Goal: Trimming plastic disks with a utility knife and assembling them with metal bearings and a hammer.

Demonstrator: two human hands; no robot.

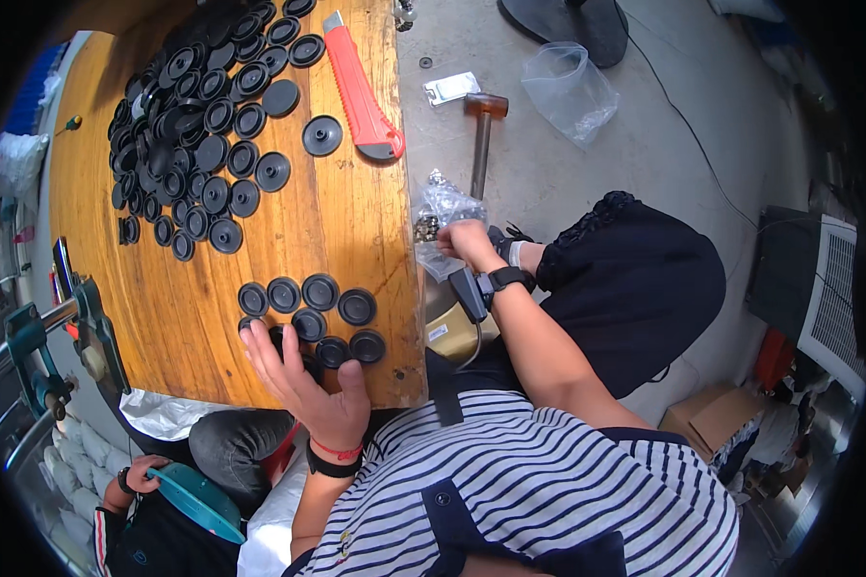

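My left hand [310,383] rests at the table's near edge with its fingers stretched out over a small group of black round discs [309,324] laid flat; it partly covers some of them. Down to the right, below the tabletop, my right hand [468,242] is closed at a clear plastic bag [452,202] holding small shiny metal parts [426,229]. What its fingertips pinch, if anything, is hidden. A large heap of similar black discs [178,144] covers the far left of the wooden table [356,231].
A red utility knife [361,91] lies along the table's right edge, beside a lone disc [322,136]. On the floor are a hammer [482,144] and an empty clear bag [570,93]. A green clamp [38,351] stands left. Lower left, another person's hand [144,473] holds a teal basket [197,500].
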